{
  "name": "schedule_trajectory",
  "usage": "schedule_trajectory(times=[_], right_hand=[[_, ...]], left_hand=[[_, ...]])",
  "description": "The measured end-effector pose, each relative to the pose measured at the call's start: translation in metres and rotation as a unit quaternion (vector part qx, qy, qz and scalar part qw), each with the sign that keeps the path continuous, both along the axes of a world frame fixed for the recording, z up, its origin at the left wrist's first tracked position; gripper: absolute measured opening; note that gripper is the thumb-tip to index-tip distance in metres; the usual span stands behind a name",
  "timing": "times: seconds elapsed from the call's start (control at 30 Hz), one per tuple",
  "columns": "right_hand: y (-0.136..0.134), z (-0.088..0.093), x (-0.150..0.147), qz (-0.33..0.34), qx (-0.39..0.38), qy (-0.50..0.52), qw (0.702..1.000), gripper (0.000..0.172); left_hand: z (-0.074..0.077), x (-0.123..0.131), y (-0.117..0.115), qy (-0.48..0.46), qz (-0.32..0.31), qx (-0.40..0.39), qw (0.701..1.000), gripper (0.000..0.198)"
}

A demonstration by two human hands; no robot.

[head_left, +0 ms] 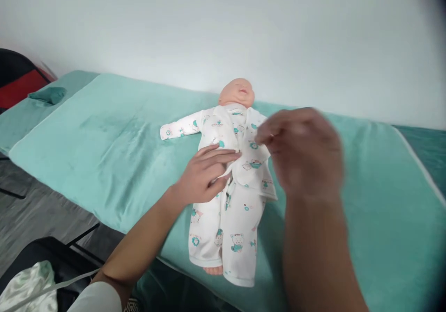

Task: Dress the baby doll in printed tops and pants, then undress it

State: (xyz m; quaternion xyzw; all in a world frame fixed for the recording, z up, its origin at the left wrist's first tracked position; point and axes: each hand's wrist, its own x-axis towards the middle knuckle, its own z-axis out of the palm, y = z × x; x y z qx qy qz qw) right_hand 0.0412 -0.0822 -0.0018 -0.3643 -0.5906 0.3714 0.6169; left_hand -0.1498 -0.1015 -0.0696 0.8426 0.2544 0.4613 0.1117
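A baby doll (pixel 241 93) lies on its back, its head toward the wall, dressed in a white printed wrap top (pixel 216 125) and matching white trousers (pixel 239 233). My left hand (pixel 204 175) rests on the front of the top near the waist, its fingers stretched out over the fabric edge. Raised over the doll's other side is my right hand (pixel 303 149), blurred by motion with its fingers bent; whether it holds anything does not show. It hides the doll's arm on that side. The toes of one foot (pixel 213 270) peek out of a trouser leg.
A green sheet (pixel 139 117) covers the long bed, which stands against a white wall (pixel 209 29). At lower left, a black chair (pixel 45 251) carries a crumpled pale cloth (pixel 33 286). Another chair, black and red (pixel 21 87), stands beyond the bed's left end.
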Motion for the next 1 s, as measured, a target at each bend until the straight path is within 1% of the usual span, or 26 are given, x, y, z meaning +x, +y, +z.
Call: schedule_trajectory(times=[0.07,0.13,0.17,0.23,0.27,0.33,0.37,0.47,0.53,0.63,0.7,0.77,0.83,0.87,0.9,0.93,1.0], right_hand=[[0.009,-0.005,-0.008,-0.066,-0.006,-0.047,0.997,0.010],[0.024,-0.010,-0.021,-0.128,-0.005,-0.148,0.981,0.003],[0.033,-0.012,-0.027,-0.138,0.000,-0.213,0.967,0.003],[0.052,-0.016,-0.039,-0.137,0.010,-0.334,0.932,0.008],[0.063,-0.017,-0.045,-0.131,0.009,-0.379,0.916,0.012],[0.083,-0.020,-0.053,-0.118,-0.004,-0.431,0.895,0.018],[0.092,-0.022,-0.055,-0.114,-0.011,-0.442,0.890,0.019],[0.107,-0.027,-0.057,-0.118,-0.016,-0.436,0.892,0.016],[0.107,-0.026,-0.053,-0.138,-0.023,-0.414,0.899,0.012],[0.097,-0.021,-0.041,-0.180,-0.056,-0.372,0.909,0.009],[0.092,-0.018,-0.032,-0.194,-0.074,-0.344,0.916,0.011],[0.090,-0.017,-0.024,-0.202,-0.075,-0.320,0.922,0.013],[0.090,-0.019,-0.016,-0.221,-0.066,-0.301,0.925,0.012],[0.091,-0.021,-0.012,-0.233,-0.062,-0.294,0.925,0.011],[0.091,-0.022,-0.008,-0.244,-0.063,-0.290,0.923,0.010],[0.092,-0.024,-0.005,-0.249,-0.073,-0.290,0.921,0.012],[0.093,-0.027,0.000,-0.233,-0.112,-0.302,0.918,0.023]], left_hand=[[-0.005,-0.001,-0.004,-0.025,0.007,-0.036,0.999,0.020],[-0.005,0.000,-0.006,-0.037,0.014,-0.077,0.996,0.021],[-0.004,0.001,-0.007,-0.037,0.017,-0.092,0.995,0.021],[0.000,0.003,-0.008,-0.038,0.016,-0.114,0.993,0.022],[0.001,0.004,-0.008,-0.040,0.008,-0.126,0.991,0.024],[0.003,0.004,-0.008,-0.045,-0.018,-0.149,0.988,0.029],[0.003,0.003,-0.008,-0.047,-0.030,-0.164,0.985,0.032],[0.003,-0.002,-0.009,-0.068,-0.045,-0.211,0.974,0.034],[0.002,-0.004,-0.010,-0.084,-0.052,-0.231,0.968,0.033],[0.000,-0.007,-0.011,-0.116,-0.068,-0.250,0.959,0.034],[-0.002,-0.009,-0.012,-0.167,-0.070,-0.271,0.945,0.035],[-0.004,-0.010,-0.012,-0.244,-0.061,-0.298,0.921,0.038],[-0.003,-0.010,-0.010,-0.319,-0.033,-0.307,0.896,0.038],[-0.002,-0.010,-0.009,-0.338,-0.009,-0.302,0.892,0.035],[0.000,-0.010,-0.008,-0.336,0.018,-0.295,0.894,0.030],[0.001,-0.009,-0.006,-0.315,0.043,-0.288,0.903,0.025],[0.004,-0.007,0.000,-0.235,0.077,-0.275,0.929,0.027]])
